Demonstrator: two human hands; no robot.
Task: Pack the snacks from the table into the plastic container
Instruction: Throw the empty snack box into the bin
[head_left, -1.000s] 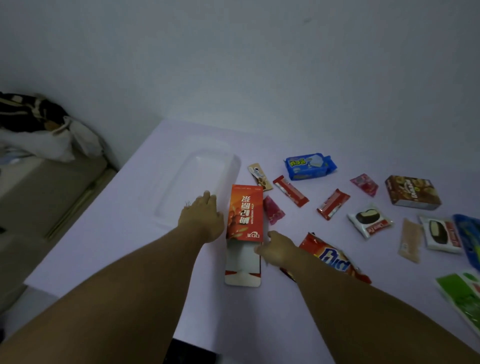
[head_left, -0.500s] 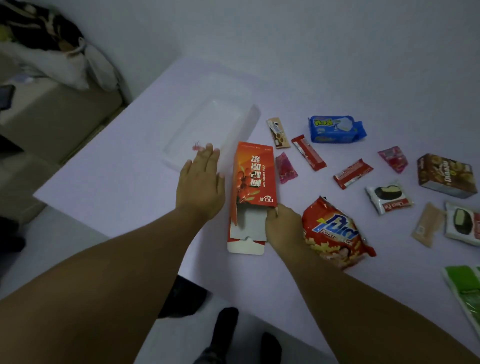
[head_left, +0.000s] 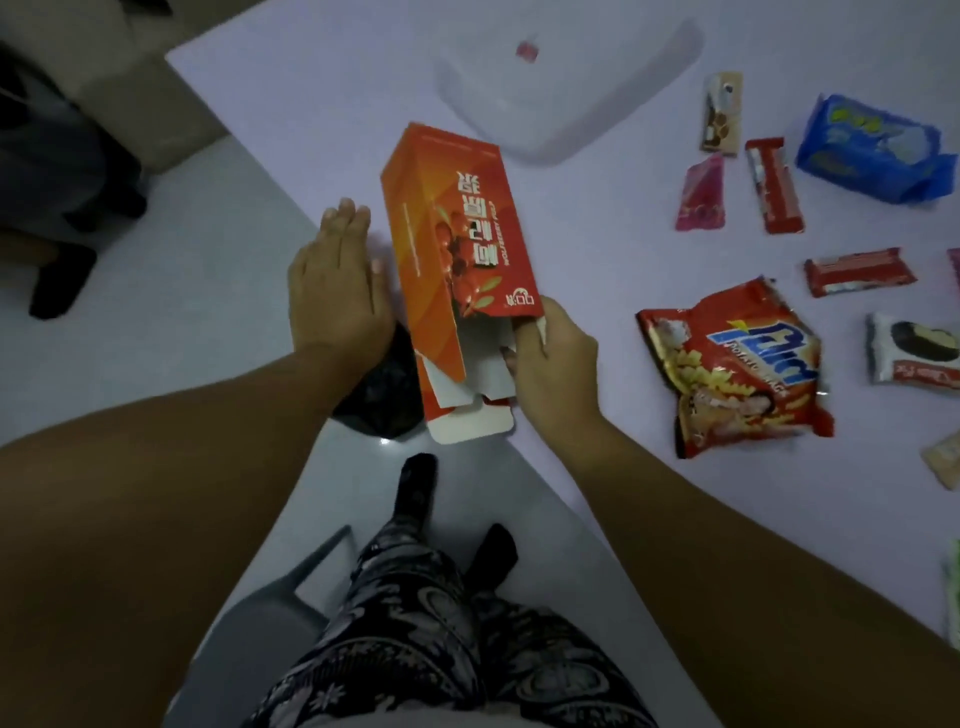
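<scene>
My right hand (head_left: 553, 364) grips the open near end of a tall orange carton (head_left: 457, 244), with fingers tucked inside its flaps, and holds it lifted over the table's near-left corner. My left hand (head_left: 337, 283) is flat with straight fingers just left of the carton, not touching it. The clear plastic container (head_left: 566, 88) sits beyond the carton with a small pink item (head_left: 527, 51) inside. On the table to the right lie a red chips bag (head_left: 737, 364), a pink sachet (head_left: 701, 195), two red bars (head_left: 774, 184) (head_left: 860, 270) and a blue biscuit pack (head_left: 878, 148).
A brown wafer stick pack (head_left: 721, 111) and a white ice-cream-style pack (head_left: 914, 356) also lie on the lilac table (head_left: 649, 467). Below the corner stands a black-lined bin (head_left: 382, 387). My patterned trousers (head_left: 415, 634) and a grey chair (head_left: 260, 623) are near. A sofa (head_left: 171, 104) stands at left.
The carton has been raised off the table and brought toward the near-left corner in my right hand. My left hand came off the table. The view tilted down.
</scene>
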